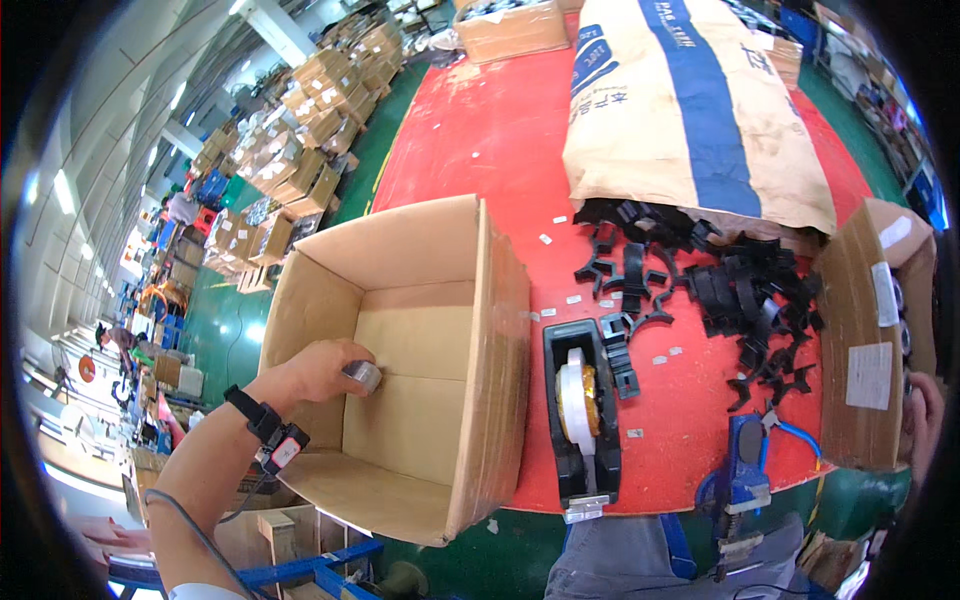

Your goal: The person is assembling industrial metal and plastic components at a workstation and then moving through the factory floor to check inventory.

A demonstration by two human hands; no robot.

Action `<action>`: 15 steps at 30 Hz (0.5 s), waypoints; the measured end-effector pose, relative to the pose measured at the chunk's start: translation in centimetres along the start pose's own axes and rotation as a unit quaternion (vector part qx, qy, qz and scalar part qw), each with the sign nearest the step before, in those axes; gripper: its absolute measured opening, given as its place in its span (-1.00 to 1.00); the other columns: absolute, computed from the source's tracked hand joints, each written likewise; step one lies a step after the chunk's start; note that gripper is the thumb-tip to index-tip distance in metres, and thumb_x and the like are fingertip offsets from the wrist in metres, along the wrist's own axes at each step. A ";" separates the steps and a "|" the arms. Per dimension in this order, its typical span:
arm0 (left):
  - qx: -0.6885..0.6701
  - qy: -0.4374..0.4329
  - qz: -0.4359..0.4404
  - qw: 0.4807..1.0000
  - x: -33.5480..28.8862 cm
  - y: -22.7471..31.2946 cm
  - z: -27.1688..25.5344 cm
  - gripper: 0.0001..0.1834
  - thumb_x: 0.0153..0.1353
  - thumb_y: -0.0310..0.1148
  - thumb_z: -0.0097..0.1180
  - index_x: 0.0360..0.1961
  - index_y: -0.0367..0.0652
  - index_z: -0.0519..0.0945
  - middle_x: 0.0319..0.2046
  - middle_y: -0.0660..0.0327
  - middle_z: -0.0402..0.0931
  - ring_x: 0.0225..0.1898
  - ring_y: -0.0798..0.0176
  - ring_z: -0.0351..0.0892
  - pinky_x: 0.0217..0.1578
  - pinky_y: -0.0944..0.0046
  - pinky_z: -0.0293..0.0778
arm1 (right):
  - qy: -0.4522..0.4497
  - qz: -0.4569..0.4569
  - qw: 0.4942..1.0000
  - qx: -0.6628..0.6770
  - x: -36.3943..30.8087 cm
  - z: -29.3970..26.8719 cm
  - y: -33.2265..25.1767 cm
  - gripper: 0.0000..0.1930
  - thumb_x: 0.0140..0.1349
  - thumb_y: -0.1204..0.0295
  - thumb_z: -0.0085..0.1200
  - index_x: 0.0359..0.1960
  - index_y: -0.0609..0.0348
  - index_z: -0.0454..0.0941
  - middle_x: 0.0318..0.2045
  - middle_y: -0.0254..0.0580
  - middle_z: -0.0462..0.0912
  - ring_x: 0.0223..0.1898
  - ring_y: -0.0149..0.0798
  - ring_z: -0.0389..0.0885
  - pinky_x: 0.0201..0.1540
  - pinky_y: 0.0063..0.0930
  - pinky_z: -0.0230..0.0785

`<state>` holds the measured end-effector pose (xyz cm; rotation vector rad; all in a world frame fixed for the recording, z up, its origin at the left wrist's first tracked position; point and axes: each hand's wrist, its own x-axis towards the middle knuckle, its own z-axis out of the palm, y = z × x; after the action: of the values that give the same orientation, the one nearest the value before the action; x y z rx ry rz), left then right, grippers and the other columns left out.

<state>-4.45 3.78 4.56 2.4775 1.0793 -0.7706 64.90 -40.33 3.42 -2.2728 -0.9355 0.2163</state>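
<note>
My left hand (325, 370) reaches into an open cardboard box (500, 340) at the left. Its fingers are closed round a small shiny grey piece (364, 376) with a rounded edge, whose kind I cannot make out. Bare cardboard shows below the piece. At the far right rim of the picture, my right hand (926, 405) is at a second cardboard box (845, 340). Several round grey-and-black parts (898, 300) lie inside that box, close to the hand. The right fingers are partly hidden, so their grip is unclear.
On the red table (470, 150) stands a black tape dispenser (582, 420). Black plastic clips (740, 290) are heaped beyond it, beside a large paper sack (690, 110). A blue clamp-like tool (745, 460) sits at the front edge. Stacked cartons (310, 120) fill the left background.
</note>
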 end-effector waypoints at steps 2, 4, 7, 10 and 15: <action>-0.019 0.020 -0.084 0.996 0.9 0.8 -0.8 -0.43 -0.05 -0.16 0.36 -0.01 -0.19 0.54 -0.17 0.00 0.60 -0.10 -0.07 0.56 -0.07 0.10 0.46 | 0.014 0.005 1.000 -0.026 -0.3 -0.1 -1.9 -0.71 0.39 0.29 -0.08 0.07 0.08 0.45 -0.17 -0.38 0.48 -0.36 -0.55 0.35 -0.26 -0.66 0.24; -0.013 0.039 -0.088 0.995 0.6 1.2 -0.7 -0.47 -0.06 -0.16 0.36 -0.07 -0.20 0.57 -0.24 0.00 0.61 -0.16 -0.07 0.58 -0.11 0.10 0.47 | 0.020 0.006 1.000 -0.001 0.0 0.7 -2.8 -0.72 0.36 0.31 -0.05 0.02 0.12 0.48 -0.29 -0.41 0.47 -0.39 -0.57 0.33 -0.35 -0.68 0.22; -0.042 0.059 -0.098 0.993 -0.7 2.0 -1.4 -0.52 -0.07 -0.23 0.38 -0.12 -0.24 0.59 -0.32 0.02 0.63 -0.27 0.05 0.62 -0.17 0.16 0.49 | -0.011 -0.029 0.998 0.048 1.0 1.4 -4.7 -0.78 0.32 0.39 -0.06 -0.12 0.23 0.53 -0.45 -0.46 0.45 -0.49 -0.59 0.33 -0.46 -0.68 0.19; -0.131 0.101 -0.101 0.981 -3.0 4.5 -2.7 -0.53 -0.05 -0.36 0.39 -0.10 -0.31 0.57 -0.32 0.09 0.64 -0.29 0.24 0.63 -0.20 0.27 0.51 | -0.032 -0.038 0.998 0.047 0.9 1.2 -6.1 -0.79 0.31 0.40 -0.06 -0.14 0.24 0.54 -0.49 -0.44 0.45 -0.51 -0.58 0.33 -0.47 -0.67 0.19; -0.363 0.192 -0.030 0.911 -7.6 13.9 -6.5 -0.52 -0.04 -0.53 0.36 -0.05 -0.38 0.52 -0.24 0.18 0.61 -0.23 0.38 0.60 -0.17 0.35 0.53 | -0.003 -0.089 0.995 0.043 -0.4 1.0 -7.0 -0.80 0.27 0.43 -0.01 -0.21 0.33 0.54 -0.51 -0.36 0.50 -0.48 -0.52 0.42 -0.41 -0.59 0.30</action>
<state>3.89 -6.54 15.39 1.9696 1.2778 0.1357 60.28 -36.38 7.11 -2.0986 -1.1032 0.1823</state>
